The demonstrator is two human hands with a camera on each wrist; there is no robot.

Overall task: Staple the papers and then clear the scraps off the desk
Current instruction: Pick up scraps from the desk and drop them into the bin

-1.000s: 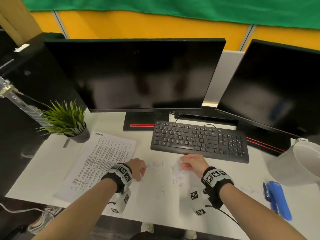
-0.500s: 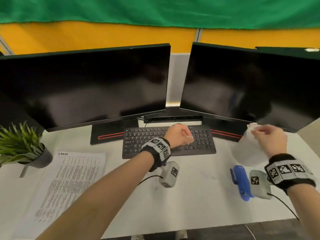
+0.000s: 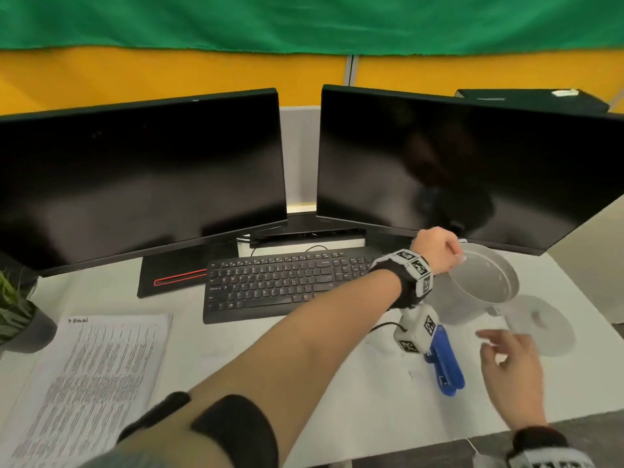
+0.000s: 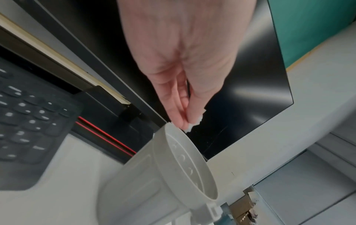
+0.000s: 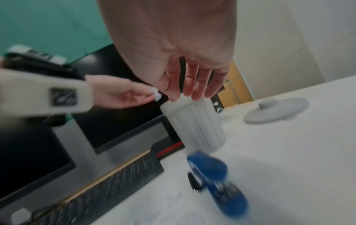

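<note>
My left hand point(image 3: 439, 246) reaches across to the small white bin point(image 3: 479, 292) at the right and pinches white paper scraps point(image 4: 194, 124) just over the bin's rim point(image 4: 185, 146). The scraps point(image 5: 157, 93) also show in the right wrist view. The bin's lid point(image 3: 543, 325) lies on the desk to the bin's right. My right hand point(image 3: 506, 359) hovers nearer me with relaxed fingers, holding nothing. A blue stapler point(image 3: 444, 364) lies between my arms. The printed papers point(image 3: 91, 376) lie at the left of the desk.
A black keyboard point(image 3: 283, 285) sits in front of two dark monitors point(image 3: 141, 177). A potted plant point(image 3: 17, 312) stands at the far left. The white desk point(image 3: 354, 383) ends close to me at the right.
My left hand carried the scraps from above the keyboard to the bin's rim. My right hand left the bin; the lid now lies on the desk. The view turned right.
</note>
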